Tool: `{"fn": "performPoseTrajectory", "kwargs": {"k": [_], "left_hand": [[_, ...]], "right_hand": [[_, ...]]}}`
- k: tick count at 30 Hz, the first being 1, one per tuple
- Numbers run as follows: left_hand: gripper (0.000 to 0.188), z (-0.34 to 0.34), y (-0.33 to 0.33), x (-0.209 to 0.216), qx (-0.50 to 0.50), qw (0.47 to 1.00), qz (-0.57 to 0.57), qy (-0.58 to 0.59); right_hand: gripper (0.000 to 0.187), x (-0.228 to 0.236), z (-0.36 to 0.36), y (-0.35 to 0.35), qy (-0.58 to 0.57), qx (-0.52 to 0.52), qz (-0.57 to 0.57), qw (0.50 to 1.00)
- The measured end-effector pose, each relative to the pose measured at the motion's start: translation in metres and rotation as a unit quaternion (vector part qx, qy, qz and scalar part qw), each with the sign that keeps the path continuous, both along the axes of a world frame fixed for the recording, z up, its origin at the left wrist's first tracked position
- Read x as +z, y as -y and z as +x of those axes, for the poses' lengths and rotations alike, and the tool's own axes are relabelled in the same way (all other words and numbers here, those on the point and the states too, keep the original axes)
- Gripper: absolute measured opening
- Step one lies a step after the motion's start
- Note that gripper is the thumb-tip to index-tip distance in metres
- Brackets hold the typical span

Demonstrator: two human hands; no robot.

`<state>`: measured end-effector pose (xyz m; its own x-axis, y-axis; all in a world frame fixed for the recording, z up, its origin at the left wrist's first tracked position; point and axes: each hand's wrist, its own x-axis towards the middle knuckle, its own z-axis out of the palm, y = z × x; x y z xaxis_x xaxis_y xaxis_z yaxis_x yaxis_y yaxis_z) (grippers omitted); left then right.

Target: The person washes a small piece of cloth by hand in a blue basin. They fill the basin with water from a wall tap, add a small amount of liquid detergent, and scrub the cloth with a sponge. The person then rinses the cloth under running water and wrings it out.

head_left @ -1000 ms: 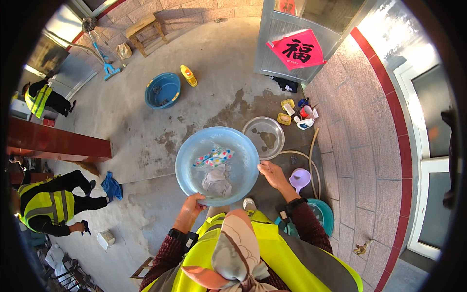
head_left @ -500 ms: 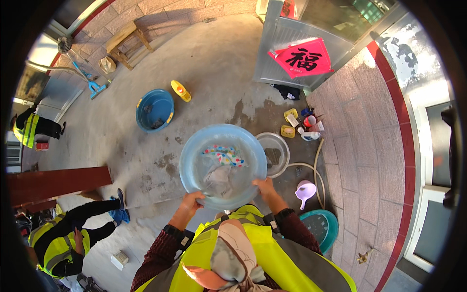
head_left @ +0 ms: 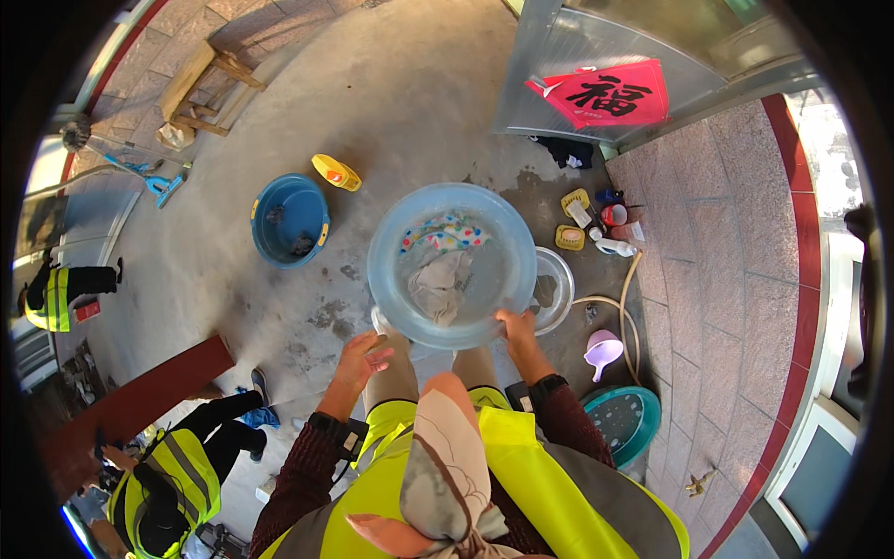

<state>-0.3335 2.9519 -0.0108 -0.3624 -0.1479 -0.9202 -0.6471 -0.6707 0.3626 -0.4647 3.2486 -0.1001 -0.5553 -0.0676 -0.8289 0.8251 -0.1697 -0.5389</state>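
A large pale blue basin [head_left: 384, 284] is in front of me, with what looks like water in it. Inside lie a beige-grey cloth [head_left: 434, 285] and a white cloth with coloured dots [head_left: 447, 233]. My right hand [head_left: 521, 343] grips the basin's near right rim, thumb on top. Off the near left rim, my left hand [head_left: 358, 365] is empty, its fingers spread apart. Partly behind the basin, on its right, shows a clear round tub [head_left: 562, 291].
A dark blue tub [head_left: 264, 247] and a yellow bottle [head_left: 335, 172] stand ahead left. On the right are a hose [head_left: 629, 279], a lilac dipper [head_left: 603, 348], a green basin [head_left: 650, 430] and yellow soap dishes [head_left: 570, 238]. A person [head_left: 177, 466] is at left beside a dark red beam [head_left: 158, 382].
My left hand has let go of the rim and come away from the basin. In the picture, the basin has shifted up and right. The near person at left has changed posture.
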Motion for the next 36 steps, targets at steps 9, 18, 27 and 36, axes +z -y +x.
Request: {"fn": "performPoseTrajectory", "kwargs": {"k": [9, 18, 27, 36], "left_hand": [[0.028, -0.095, 0.067, -0.098, -0.112, 0.992, 0.048, 0.016], [0.025, -0.206, 0.096, -0.248, -0.135, 0.991, 0.003, -0.022], [0.026, -0.268, 0.099, -0.323, -0.143, 0.984, 0.026, -0.100], [0.026, -0.342, 0.086, -0.355, -0.143, 0.967, 0.047, -0.207]], "right_hand": [[0.033, -0.105, -0.046, 0.066, 0.031, -0.134, 0.076, 0.988], [0.031, -0.307, -0.085, 0.111, 0.067, -0.148, 0.074, 0.984], [0.033, -0.441, -0.092, 0.117, 0.034, -0.178, 0.035, 0.983], [0.055, -0.445, -0.096, 0.085, -0.102, 0.003, 0.166, 0.981]]}}
